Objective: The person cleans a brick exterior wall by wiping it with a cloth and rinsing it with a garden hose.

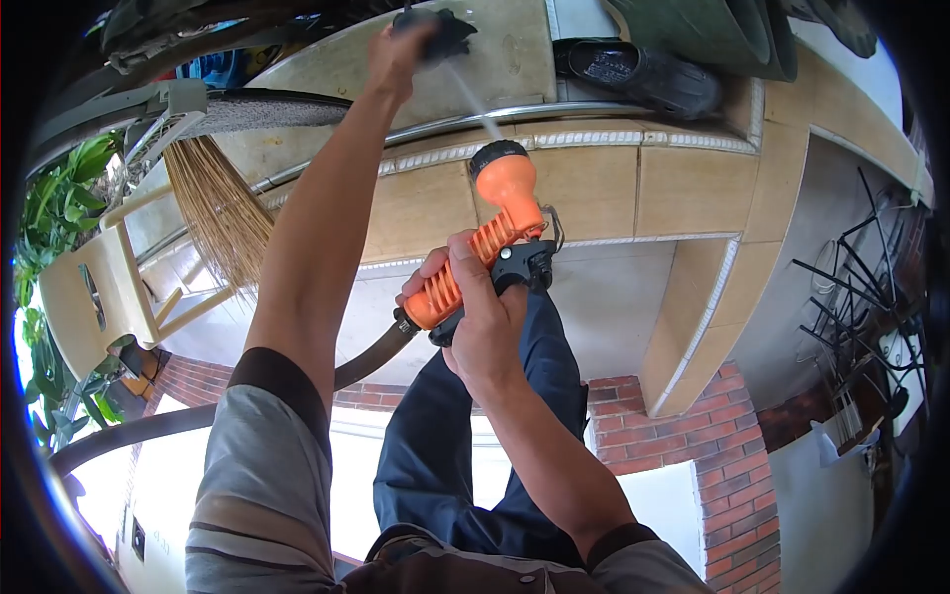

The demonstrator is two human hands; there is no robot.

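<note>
An orange garden hose spray gun (465, 267) with a black head is gripped in my right hand (485, 322), fingers wrapped round its ribbed handle. From its head a thin jet of water (470, 99) runs up to a dark, ragged-edged thing (450, 38), blurred, whose kind I cannot make out. My left hand (394, 59), at the end of my outstretched arm, is closed on that dark thing. A dark hose (376, 358) leaves the handle's base and passes behind my left arm. Black shoes (643, 81) rest on the tiled ledge (564, 188), right of the jet.
A straw broom (218, 208) and a cream plastic chair (89, 292) stand at left, beside green plants (74, 178). A metal pipe (534, 111) runs along the ledge. At right are a green boot-like thing (703, 35), a black wire rack (866, 267) and red brickwork (727, 465).
</note>
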